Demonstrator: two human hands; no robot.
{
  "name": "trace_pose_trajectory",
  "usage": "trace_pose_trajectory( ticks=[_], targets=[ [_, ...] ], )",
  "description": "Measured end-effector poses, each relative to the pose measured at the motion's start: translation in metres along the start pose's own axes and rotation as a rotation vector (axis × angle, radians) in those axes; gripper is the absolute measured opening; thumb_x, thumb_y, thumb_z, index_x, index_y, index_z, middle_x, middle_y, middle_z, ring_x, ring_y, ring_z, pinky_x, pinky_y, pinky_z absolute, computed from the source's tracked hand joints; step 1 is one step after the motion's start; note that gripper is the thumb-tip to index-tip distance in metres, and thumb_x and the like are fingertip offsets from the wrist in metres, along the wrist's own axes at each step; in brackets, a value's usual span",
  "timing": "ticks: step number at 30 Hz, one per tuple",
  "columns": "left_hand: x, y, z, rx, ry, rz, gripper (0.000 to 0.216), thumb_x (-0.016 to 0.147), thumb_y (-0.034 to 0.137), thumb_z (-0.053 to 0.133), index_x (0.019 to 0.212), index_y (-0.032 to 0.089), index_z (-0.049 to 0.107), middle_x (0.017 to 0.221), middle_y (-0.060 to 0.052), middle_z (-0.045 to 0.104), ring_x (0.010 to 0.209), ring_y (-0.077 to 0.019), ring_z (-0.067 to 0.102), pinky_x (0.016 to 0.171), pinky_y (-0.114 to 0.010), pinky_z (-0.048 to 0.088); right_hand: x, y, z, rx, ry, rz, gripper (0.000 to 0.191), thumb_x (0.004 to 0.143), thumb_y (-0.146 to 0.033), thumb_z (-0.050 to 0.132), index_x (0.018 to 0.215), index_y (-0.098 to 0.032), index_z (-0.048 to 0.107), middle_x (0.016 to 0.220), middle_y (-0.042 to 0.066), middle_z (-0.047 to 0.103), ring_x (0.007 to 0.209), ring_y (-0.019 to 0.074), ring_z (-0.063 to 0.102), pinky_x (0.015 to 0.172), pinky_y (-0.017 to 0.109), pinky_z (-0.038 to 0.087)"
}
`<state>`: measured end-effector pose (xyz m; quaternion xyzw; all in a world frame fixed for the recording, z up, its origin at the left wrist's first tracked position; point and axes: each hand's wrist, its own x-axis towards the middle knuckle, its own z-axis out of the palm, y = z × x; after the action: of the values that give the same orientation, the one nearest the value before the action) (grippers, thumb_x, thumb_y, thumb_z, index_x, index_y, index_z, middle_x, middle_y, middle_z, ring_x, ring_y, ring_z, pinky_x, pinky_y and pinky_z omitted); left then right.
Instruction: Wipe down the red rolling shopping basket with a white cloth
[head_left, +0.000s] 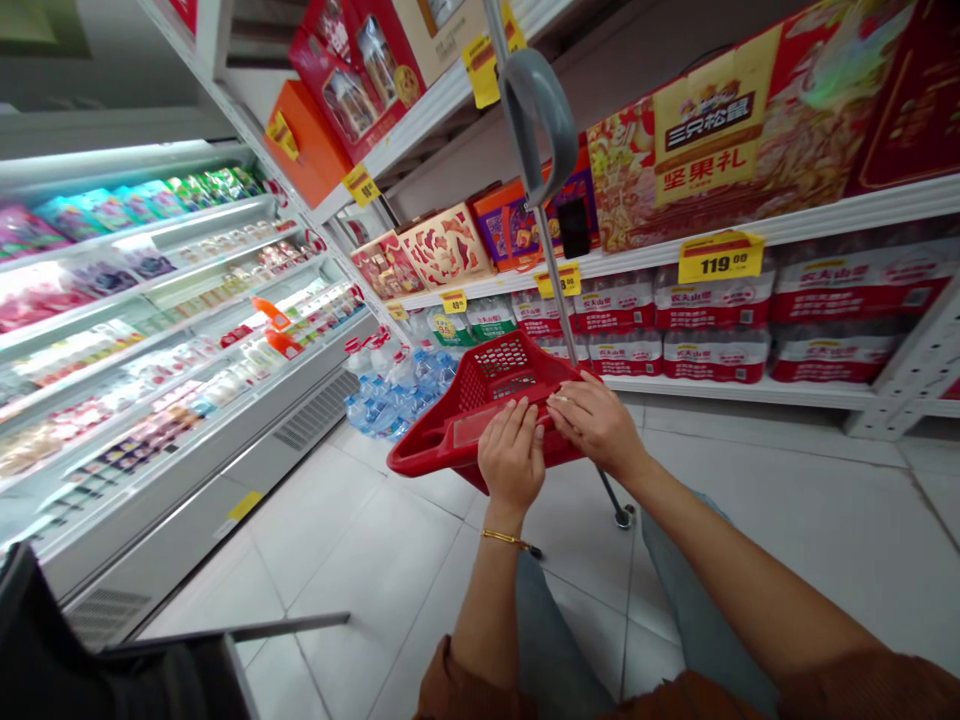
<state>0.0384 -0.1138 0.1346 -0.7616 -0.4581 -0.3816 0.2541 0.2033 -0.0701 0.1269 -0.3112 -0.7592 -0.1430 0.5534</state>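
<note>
In front of me is a red plastic shopping basket point(420, 455) with perforated walls, tilted to the left. My left hand point(514, 455), with a gold bracelet at the wrist, lies with its fingers curled over the red handle point(472, 425) along the basket's near side. Close beside it, my right hand point(600, 420) has its fingers bent and pressed together on the right end of the same handle. The undersides of both hands are hidden. Behind the right hand, a slim metal pole point(556, 275) with a grey loop grip point(559, 165) runs down towards the floor.
Shelves ahead hold gift boxes point(705, 140) above packs of bottled water point(716, 350). Loose water bottles point(394, 400) stand on the floor behind the basket. A refrigerated display point(187, 350) lines the left. A dark object with a metal bar point(292, 627) juts in at lower left.
</note>
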Motion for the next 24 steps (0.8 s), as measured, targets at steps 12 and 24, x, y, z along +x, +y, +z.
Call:
trace_pose_trajectory(
  ticks=[12, 24],
  targets=[
    [0.001, -0.003, 0.000, -0.043, 0.014, -0.008, 0.028, 0.094, 0.022, 0.053, 0.118, 0.020, 0.068, 0.121, -0.009, 0.071, 0.116, -0.0251, 0.065, 0.097, -0.042, 0.050, 0.000, 0.031, -0.008, 0.124, 0.024, 0.012, 0.015, 0.093, -0.022, 0.057, 0.093, -0.021, 0.072, 0.091, 0.007, 0.076, 0.095, 0.0214, 0.071, 0.097, 0.044, 0.056],
    [-0.007, -0.022, -0.018, -0.086, 0.002, 0.040, 0.027, 0.093, 0.022, 0.054, 0.115, 0.021, 0.069, 0.120, -0.008, 0.072, 0.116, -0.0228, 0.066, 0.096, -0.039, 0.053, -0.004, 0.014, -0.010, 0.181, 0.040, 0.076, 0.017, 0.093, -0.023, 0.056, 0.093, -0.022, 0.073, 0.092, 0.007, 0.076, 0.093, 0.0214, 0.071, 0.092, 0.042, 0.058]
  ],
)
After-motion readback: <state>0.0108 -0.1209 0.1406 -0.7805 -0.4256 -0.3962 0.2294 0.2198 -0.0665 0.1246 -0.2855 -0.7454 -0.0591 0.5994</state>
